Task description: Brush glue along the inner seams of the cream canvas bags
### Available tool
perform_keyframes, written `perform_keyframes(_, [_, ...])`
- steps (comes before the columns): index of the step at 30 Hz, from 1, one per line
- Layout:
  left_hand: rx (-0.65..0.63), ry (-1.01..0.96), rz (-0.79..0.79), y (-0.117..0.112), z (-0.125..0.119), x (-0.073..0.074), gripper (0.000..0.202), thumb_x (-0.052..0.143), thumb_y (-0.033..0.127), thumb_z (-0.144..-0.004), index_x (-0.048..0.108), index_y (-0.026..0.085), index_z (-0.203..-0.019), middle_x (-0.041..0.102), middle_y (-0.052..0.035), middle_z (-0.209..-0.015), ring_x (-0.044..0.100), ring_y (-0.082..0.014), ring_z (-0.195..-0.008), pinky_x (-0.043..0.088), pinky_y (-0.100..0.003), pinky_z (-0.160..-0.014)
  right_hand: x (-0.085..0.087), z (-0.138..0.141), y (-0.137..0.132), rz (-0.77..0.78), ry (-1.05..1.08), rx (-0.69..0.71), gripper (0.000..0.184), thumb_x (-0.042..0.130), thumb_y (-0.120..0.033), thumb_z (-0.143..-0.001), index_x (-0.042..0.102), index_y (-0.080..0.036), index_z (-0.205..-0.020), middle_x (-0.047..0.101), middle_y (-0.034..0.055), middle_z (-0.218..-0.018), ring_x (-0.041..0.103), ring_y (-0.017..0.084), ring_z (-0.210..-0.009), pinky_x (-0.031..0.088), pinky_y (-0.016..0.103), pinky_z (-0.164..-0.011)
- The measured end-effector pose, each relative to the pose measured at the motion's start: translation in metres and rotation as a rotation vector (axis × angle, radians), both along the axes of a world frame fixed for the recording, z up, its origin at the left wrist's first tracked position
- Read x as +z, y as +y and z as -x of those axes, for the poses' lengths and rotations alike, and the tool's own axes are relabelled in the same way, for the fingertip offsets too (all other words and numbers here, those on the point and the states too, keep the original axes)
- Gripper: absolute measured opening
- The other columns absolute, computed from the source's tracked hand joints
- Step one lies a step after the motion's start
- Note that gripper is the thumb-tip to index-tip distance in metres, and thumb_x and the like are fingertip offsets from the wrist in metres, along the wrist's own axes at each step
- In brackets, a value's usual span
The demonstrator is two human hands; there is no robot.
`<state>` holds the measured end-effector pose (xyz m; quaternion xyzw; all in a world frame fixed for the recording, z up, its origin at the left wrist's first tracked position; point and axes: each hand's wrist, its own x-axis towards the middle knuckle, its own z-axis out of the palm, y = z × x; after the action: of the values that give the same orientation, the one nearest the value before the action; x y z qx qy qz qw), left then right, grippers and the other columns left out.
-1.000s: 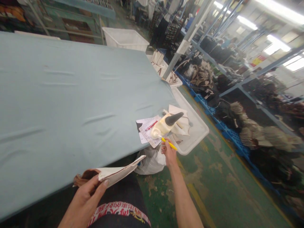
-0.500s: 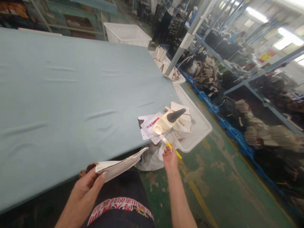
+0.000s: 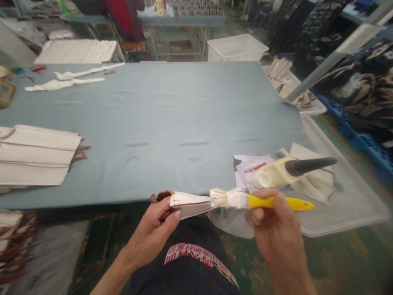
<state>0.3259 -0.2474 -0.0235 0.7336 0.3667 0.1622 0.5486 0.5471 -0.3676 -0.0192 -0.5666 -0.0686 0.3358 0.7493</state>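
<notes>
My left hand (image 3: 162, 221) is closed on one end of a folded off-white piece (image 3: 193, 207) with brown edging, cloth or leather, just off the table's front edge. My right hand (image 3: 273, 221) grips the yellow handle of a brush (image 3: 260, 201). Its pale, clotted bristles meet the right end of the folded piece; whether they touch its inside I cannot tell. Beyond the right hand stands a cream container (image 3: 273, 172) with a dark, horn-shaped part (image 3: 310, 165) pointing right. Papers (image 3: 241, 164) and a red pen (image 3: 256, 167) lie beside it.
A blue-grey covered table (image 3: 172, 123) spans the view. Stacked off-white pieces (image 3: 39, 155) lie on its left, crumpled white strips (image 3: 76, 78) farther back. At right are a white tray (image 3: 353, 205) and a slanted metal post (image 3: 334, 61). A white bin (image 3: 236, 47) stands behind the table.
The brush has come away from the cream container, leftward to the end of the folded piece. The view has turned left, bringing the stacked pieces into sight.
</notes>
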Motion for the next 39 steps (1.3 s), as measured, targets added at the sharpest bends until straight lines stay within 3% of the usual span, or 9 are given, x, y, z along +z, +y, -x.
perform_keyframes(4, [-0.020, -0.038, -0.178, -0.002, 0.020, 0.005, 0.029, 0.051, 0.020, -0.103, 0.079, 0.019, -0.107, 0.080, -0.0052, -0.099, 0.072, -0.0178, -0.084, 0.057, -0.025, -0.080, 0.018, 0.041, 0.024, -0.029, -0.101, 0.160, 0.044, 0.080, -0.065, -0.085, 0.074, -0.022, -0.078, 0.053, -0.0051, -0.048, 0.050, 0.008, -0.042, 0.040, 0.017, -0.042])
perform_keyframes(8, [0.007, -0.126, -0.419, -0.001, 0.044, -0.003, 0.024, 0.049, 0.010, -0.101, 0.069, 0.019, -0.091, 0.072, -0.0034, -0.081, 0.068, -0.0163, -0.074, 0.055, -0.024, -0.072, 0.014, 0.074, 0.041, 0.020, -0.158, 0.242, 0.043, 0.073, -0.063, -0.092, 0.072, -0.022, -0.080, 0.054, -0.0048, -0.049, 0.052, 0.010, -0.044, 0.042, 0.019, -0.044])
perform_keyframes(12, [-0.031, -0.149, -0.572, 0.002, 0.075, -0.009, 0.024, 0.048, 0.004, -0.098, 0.065, 0.020, -0.092, 0.071, -0.0040, -0.077, 0.069, -0.0189, -0.075, 0.058, -0.028, -0.076, 0.007, 0.101, 0.054, 0.039, -0.206, 0.310, 0.042, 0.073, -0.063, -0.092, 0.072, -0.022, -0.081, 0.055, -0.0045, -0.048, 0.053, 0.011, -0.043, 0.044, 0.021, -0.043])
perform_keyframes(19, [-0.020, -0.141, -0.685, 0.014, 0.121, -0.005, 0.028, 0.047, 0.002, -0.093, 0.068, 0.020, -0.089, 0.069, -0.0051, -0.076, 0.067, -0.0206, -0.073, 0.057, -0.031, -0.073, 0.013, 0.138, 0.075, 0.089, -0.092, 0.323, 0.042, 0.076, -0.060, -0.088, 0.069, -0.021, -0.077, 0.050, -0.0066, -0.047, 0.045, 0.008, -0.043, 0.037, 0.018, -0.043])
perform_keyframes(24, [-0.011, -0.151, -0.774, 0.021, 0.144, -0.002, 0.026, 0.047, 0.001, -0.094, 0.063, 0.019, -0.084, 0.069, -0.0064, -0.076, 0.063, -0.0206, -0.071, 0.052, -0.031, -0.066, 0.012, 0.166, 0.082, 0.141, -0.031, 0.452, 0.043, 0.077, -0.062, -0.086, 0.068, -0.020, -0.076, 0.049, -0.0067, -0.046, 0.044, 0.009, -0.043, 0.036, 0.018, -0.043])
perform_keyframes(29, [0.017, -0.131, -0.792, 0.026, 0.161, 0.000, 0.027, 0.047, 0.000, -0.093, 0.060, 0.020, -0.080, 0.067, -0.0053, -0.073, 0.060, -0.0199, -0.068, 0.049, -0.031, -0.064, 0.012, 0.182, 0.088, 0.123, -0.069, 0.417, 0.045, 0.076, -0.063, -0.086, 0.068, -0.020, -0.077, 0.048, -0.0071, -0.046, 0.042, 0.008, -0.044, 0.035, 0.018, -0.044])
perform_keyframes(33, [0.007, -0.139, -0.799, 0.028, 0.172, -0.001, 0.024, 0.047, 0.001, -0.095, 0.062, 0.018, -0.086, 0.070, -0.0074, -0.078, 0.063, -0.0215, -0.073, 0.051, -0.032, -0.068, 0.012, 0.190, 0.090, 0.118, -0.083, 0.510, 0.045, 0.075, -0.063, -0.087, 0.067, -0.020, -0.075, 0.048, -0.0067, -0.046, 0.043, 0.009, -0.044, 0.036, 0.019, -0.045])
perform_keyframes(37, [0.014, -0.145, -0.804, 0.029, 0.178, -0.001, 0.026, 0.048, -0.002, -0.093, 0.060, 0.019, -0.083, 0.067, -0.0057, -0.074, 0.060, -0.0207, -0.068, 0.050, -0.032, -0.065, 0.013, 0.195, 0.088, 0.109, -0.104, 0.431, 0.044, 0.074, -0.063, -0.087, 0.068, -0.020, -0.076, 0.049, -0.0069, -0.046, 0.042, 0.008, -0.044, 0.035, 0.019, -0.045])
perform_keyframes(39, [0.004, -0.151, -0.797, 0.029, 0.181, -0.001, 0.026, 0.047, -0.002, -0.092, 0.060, 0.019, -0.085, 0.069, -0.0069, -0.076, 0.063, -0.0221, -0.071, 0.052, -0.033, -0.066, 0.012, 0.198, 0.085, 0.098, -0.089, 0.471, 0.043, 0.074, -0.061, -0.089, 0.068, -0.020, -0.077, 0.049, -0.0065, -0.047, 0.043, 0.008, -0.045, 0.036, 0.019, -0.046])
